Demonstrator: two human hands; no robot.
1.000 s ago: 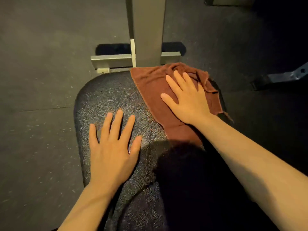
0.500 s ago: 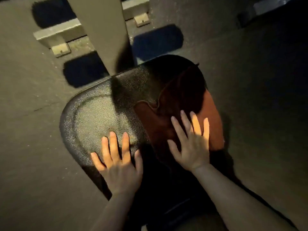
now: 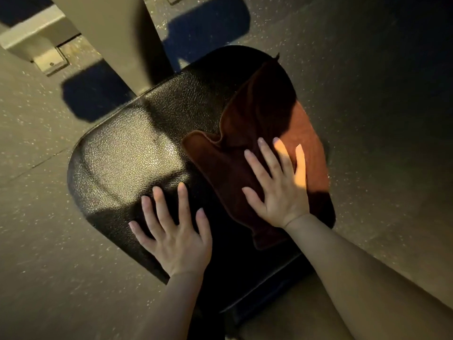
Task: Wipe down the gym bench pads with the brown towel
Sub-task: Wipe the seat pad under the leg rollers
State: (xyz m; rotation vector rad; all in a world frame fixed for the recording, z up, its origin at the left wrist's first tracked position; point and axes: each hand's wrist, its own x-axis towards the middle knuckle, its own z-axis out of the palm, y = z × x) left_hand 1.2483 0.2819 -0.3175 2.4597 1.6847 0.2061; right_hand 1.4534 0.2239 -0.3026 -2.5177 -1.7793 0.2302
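Black textured bench pad (image 3: pixel 127 155) across the centre of the frame, glossy where lit at the left, deep in shadow toward the bottom. Brown towel (image 3: pixel 247 133) spread flat over the right half of the pad, from the upper right edge down toward lower centre; one orange-lit patch at its right side, the rest dark. Right hand (image 3: pixel 282 192) flat on the towel at right of centre, fingers straight and spread, palm pressing down, gripping nothing. Left hand (image 3: pixel 176 239) flat on the bare pad at lower centre, just left of the towel, fingers straight and fanned, holding nothing. Grey metal upright post (image 3: pixel 117 38) at upper left, meeting the pad's far edge, with a grey base bar (image 3: pixel 31 38) beside it. Speckled rubber floor (image 3: pixel 367 94) all around.
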